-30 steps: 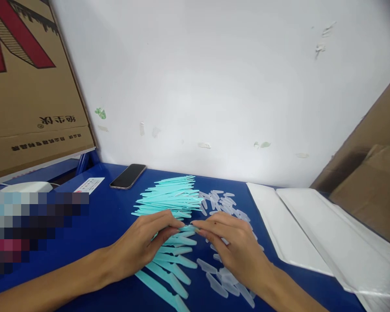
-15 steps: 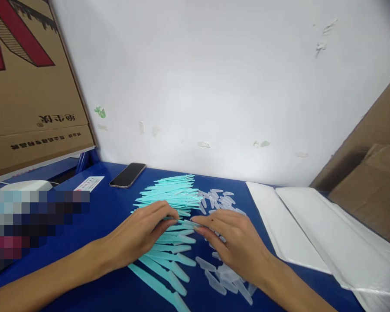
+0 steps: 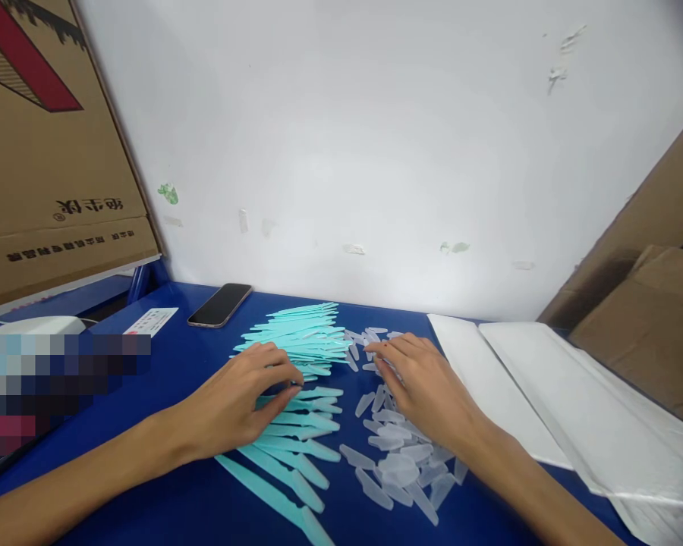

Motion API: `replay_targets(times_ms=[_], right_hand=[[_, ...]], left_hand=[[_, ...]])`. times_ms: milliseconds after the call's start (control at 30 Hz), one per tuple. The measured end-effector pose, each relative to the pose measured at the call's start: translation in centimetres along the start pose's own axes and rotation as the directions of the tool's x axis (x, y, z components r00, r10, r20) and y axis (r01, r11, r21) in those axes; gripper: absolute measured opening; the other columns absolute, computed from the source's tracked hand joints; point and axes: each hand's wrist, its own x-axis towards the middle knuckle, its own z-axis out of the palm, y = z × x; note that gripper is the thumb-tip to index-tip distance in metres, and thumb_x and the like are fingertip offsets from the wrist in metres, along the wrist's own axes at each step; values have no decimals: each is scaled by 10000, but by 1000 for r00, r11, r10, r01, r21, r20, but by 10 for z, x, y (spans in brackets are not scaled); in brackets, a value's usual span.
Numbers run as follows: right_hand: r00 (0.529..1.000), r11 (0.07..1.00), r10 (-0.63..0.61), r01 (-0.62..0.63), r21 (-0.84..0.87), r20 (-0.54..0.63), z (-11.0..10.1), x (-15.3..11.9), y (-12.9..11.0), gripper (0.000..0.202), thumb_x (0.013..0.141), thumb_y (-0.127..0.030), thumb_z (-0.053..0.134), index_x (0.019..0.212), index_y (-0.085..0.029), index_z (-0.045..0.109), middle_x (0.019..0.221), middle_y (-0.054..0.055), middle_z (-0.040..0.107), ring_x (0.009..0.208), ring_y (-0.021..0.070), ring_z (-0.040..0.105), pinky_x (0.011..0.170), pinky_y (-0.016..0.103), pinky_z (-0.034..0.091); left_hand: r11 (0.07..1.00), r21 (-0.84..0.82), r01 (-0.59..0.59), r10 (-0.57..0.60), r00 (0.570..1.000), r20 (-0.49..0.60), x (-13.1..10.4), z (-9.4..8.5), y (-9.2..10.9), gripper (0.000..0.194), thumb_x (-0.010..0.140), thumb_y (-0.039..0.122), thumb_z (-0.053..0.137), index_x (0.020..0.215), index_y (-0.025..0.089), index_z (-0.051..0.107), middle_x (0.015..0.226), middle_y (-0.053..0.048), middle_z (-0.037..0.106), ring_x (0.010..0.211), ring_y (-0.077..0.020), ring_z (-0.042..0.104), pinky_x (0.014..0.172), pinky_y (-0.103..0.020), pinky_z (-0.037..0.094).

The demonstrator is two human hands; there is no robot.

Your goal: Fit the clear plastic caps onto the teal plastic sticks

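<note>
My left hand (image 3: pixel 256 390) hovers over the turquoise eyebrow razors, thumb and fingertips slightly apart, with nothing visible between them. Beneath it, a spaced-out row of razors (image 3: pixel 296 462) lies with pale covered ends pointing right. Just beyond the fingers is a dense pile of turquoise razors (image 3: pixel 296 334). On the right, my right hand (image 3: pixel 421 371) reaches over small translucent blade caps (image 3: pixel 398 466). Its thumb and forefinger are a little apart near the far caps, and no cap shows in them. The palm and forearm hide some of the caps.
A phone (image 3: pixel 220 305) and a printed card (image 3: pixel 152 321) lie at the back left of the blue table (image 3: pixel 176 364). White padded sheets (image 3: pixel 524 394) lie on the right. Cardboard boxes (image 3: pixel 51 167) stand at both sides, and a white wall (image 3: pixel 341 152) rises behind.
My hands have moved apart from the razor they both held. It now appears to lie in the row. My right hand has shifted right and away, over the caps; my left has drawn slightly left.
</note>
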Motion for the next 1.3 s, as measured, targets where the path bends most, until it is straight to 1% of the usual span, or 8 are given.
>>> replay_targets(times_ms=[167, 233, 400, 667, 767, 933, 1133, 1300], right_hand=[[999, 995, -7, 12, -100, 50, 6, 0, 5, 213, 1016, -152, 534, 1014, -193, 743, 962, 78, 729, 947, 275, 643, 790, 446, 482], [998, 990, -25, 33, -135, 63, 8, 0, 8, 210, 1011, -148, 553, 981, -195, 755, 911, 74, 729, 914, 271, 644, 774, 439, 478], [998, 987, -49, 56, -151, 51, 12, 0, 11, 85, 953, -181, 682, 956, -199, 766, 877, 59, 742, 901, 267, 654, 779, 428, 471], [996, 985, -67, 75, -155, 57, 14, 2, 8, 94, 926, -118, 702, 930, -200, 747, 876, 40, 726, 894, 256, 657, 768, 405, 464], [994, 982, -88, 98, -161, 66, 14, 1, 7, 101, 918, -100, 701, 942, -191, 736, 890, 46, 723, 911, 263, 653, 763, 401, 465], [990, 981, -117, 129, -143, 84, 13, 1, 6, 105, 933, -96, 682, 953, -195, 712, 909, 43, 715, 922, 249, 654, 796, 395, 465], [990, 987, -112, 121, -102, 84, 14, 3, 7, 49, 939, -155, 703, 945, -196, 677, 907, 30, 716, 909, 242, 658, 807, 393, 451], [988, 990, -121, 126, -61, 92, 14, 3, 7, 135, 938, -88, 679, 894, -210, 644, 862, -4, 712, 862, 205, 655, 836, 375, 434]], left_hand=[[986, 166, 3, 19, 991, -131, 1, 2, -13, 296, 1068, 290, 413, 1114, 201, 691, 1027, -91, 664, 907, -226, 614, 800, -361, 507], [980, 197, 6, 20, 992, -127, 1, 5, -18, 333, 1079, 326, 393, 1098, 201, 700, 1021, -95, 664, 897, -228, 619, 820, -379, 518], [979, 203, 27, -5, 994, -109, 1, 10, -23, 423, 1096, 396, 330, 1051, 199, 701, 1006, -99, 657, 896, -234, 589, 741, -343, 506], [962, 272, -25, 52, 994, -94, 3, 9, -22, 456, 1108, 312, 280, 1001, 177, 703, 953, -92, 661, 851, -227, 577, 796, -371, 497], [959, 284, -10, 40, 994, -99, 4, 10, -21, 406, 1101, 291, 309, 982, 165, 676, 941, -87, 658, 855, -228, 572, 775, -356, 492], [977, 209, 35, -6, 990, -138, 4, 7, -15, 292, 1090, 317, 386, 1048, 166, 632, 960, -64, 681, 855, -211, 614, 775, -336, 492], [980, 197, -20, 57, 981, -184, 4, 5, -14, 239, 1086, 314, 426, 1092, 173, 619, 983, -51, 699, 865, -199, 645, 788, -332, 477], [979, 196, -49, 86, 979, -182, 4, 7, -14, 216, 1081, 290, 440, 1098, 172, 621, 967, -45, 700, 845, -198, 652, 777, -337, 479]])
